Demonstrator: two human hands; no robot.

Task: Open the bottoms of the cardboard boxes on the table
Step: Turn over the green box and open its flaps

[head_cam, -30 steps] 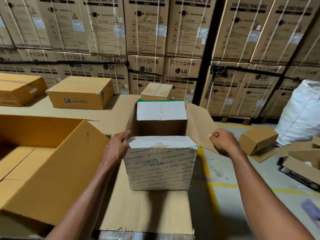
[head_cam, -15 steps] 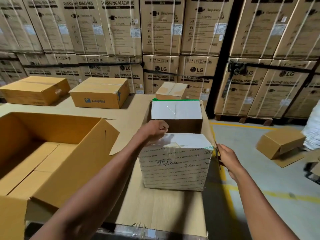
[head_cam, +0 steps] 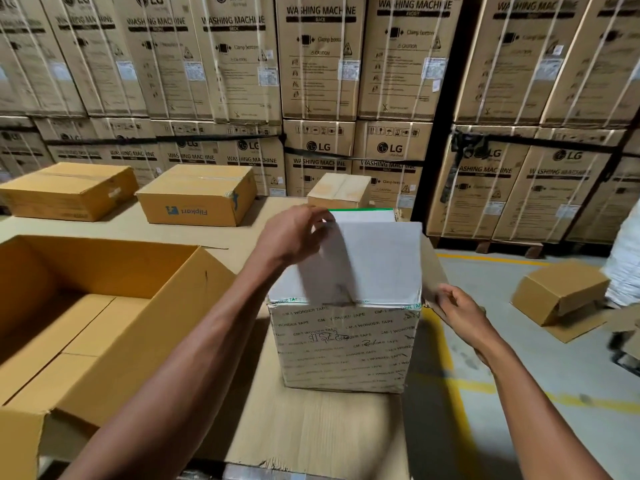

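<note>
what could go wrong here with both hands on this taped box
The taped box sits near the table's right edge; a hard pull by the left hand on the white flap could tip it off. The right hand pinches only the side flap's edge, which may tear.

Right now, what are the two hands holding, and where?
The left hand grips the far top edge of the white box. The right hand pinches the lower edge of the brown cardboard flap beside it.
</note>
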